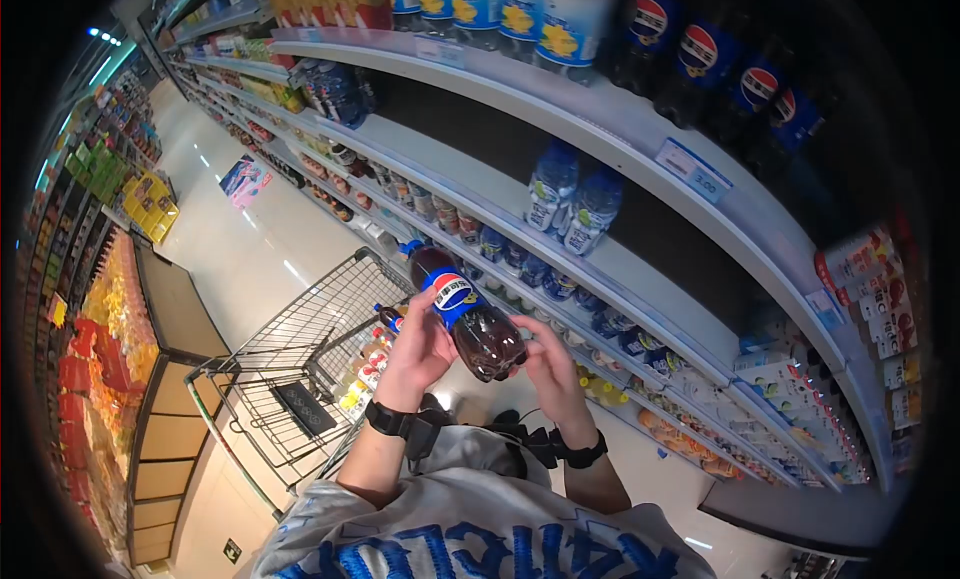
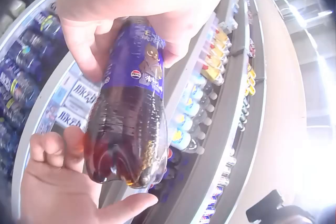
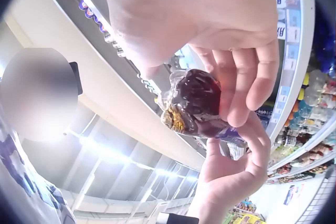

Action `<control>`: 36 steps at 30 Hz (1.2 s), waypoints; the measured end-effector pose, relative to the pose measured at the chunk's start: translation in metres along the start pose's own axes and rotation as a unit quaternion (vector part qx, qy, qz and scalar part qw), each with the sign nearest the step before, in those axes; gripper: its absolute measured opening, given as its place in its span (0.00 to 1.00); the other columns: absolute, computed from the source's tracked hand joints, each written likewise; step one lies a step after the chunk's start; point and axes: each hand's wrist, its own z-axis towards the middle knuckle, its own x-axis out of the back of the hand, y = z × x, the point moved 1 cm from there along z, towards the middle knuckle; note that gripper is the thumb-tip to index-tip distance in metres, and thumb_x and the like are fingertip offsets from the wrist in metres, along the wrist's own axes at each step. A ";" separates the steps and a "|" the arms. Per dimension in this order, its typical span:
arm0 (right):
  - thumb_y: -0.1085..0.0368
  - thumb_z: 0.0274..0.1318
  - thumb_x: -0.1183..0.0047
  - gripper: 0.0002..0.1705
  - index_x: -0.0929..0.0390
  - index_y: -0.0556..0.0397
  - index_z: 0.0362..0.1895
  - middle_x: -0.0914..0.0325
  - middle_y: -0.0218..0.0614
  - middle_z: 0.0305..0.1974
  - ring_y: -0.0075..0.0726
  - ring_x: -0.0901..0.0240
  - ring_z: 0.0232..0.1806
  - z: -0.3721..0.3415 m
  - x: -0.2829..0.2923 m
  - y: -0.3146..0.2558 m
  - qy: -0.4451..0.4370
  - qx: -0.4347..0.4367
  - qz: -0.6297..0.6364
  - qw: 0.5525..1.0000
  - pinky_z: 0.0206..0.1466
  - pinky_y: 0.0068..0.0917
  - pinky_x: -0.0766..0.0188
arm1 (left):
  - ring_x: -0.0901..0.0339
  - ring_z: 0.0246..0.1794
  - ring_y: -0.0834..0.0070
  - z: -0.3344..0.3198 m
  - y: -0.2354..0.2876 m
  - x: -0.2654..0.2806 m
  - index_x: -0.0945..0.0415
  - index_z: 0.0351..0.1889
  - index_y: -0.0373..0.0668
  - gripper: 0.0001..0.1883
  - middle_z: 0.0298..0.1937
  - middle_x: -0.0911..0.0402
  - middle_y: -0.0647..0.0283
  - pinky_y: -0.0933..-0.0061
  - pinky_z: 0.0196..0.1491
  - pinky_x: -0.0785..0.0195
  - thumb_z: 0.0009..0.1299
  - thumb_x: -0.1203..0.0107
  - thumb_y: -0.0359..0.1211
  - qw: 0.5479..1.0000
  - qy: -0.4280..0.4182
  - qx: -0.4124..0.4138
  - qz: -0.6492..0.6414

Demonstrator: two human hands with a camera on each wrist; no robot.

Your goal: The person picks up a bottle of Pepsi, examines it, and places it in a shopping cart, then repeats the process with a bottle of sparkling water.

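Note:
A cola bottle (image 1: pixel 460 314) with a blue cap and blue label is tilted in front of the person, its cap toward the shelf and its base toward the body. The left hand (image 1: pixel 415 354) grips it around the label, with the thumb and fingers on opposite sides in the left wrist view. Beside the base is the right hand (image 1: pixel 553 374), its fingers loosely bent and its thumb spread apart. In the right wrist view those fingers overlap the side of the bottle's base (image 3: pixel 194 98). Dark liquid fills much of the bottle.
A wire shopping cart with a dark panel (image 1: pixel 303 407) stands at the left, holding several packaged drinks (image 1: pixel 372 357). Long shelves run along the right, with clear bottles (image 1: pixel 590 214) on one level and dark cola bottles (image 1: pixel 698 51) above. A goods display (image 1: pixel 110 354) stands far left.

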 end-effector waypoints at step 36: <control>0.49 0.40 0.31 0.39 0.28 0.57 0.54 0.22 0.49 0.44 0.54 0.23 0.46 0.298 -0.220 0.229 -0.165 -0.121 -0.419 0.885 0.46 0.41 0.26 | 0.24 0.43 0.82 0.046 0.218 0.281 0.31 0.60 0.38 0.29 0.48 0.20 0.65 0.78 0.47 0.29 0.59 0.34 0.22 0.948 0.161 -0.186 0.203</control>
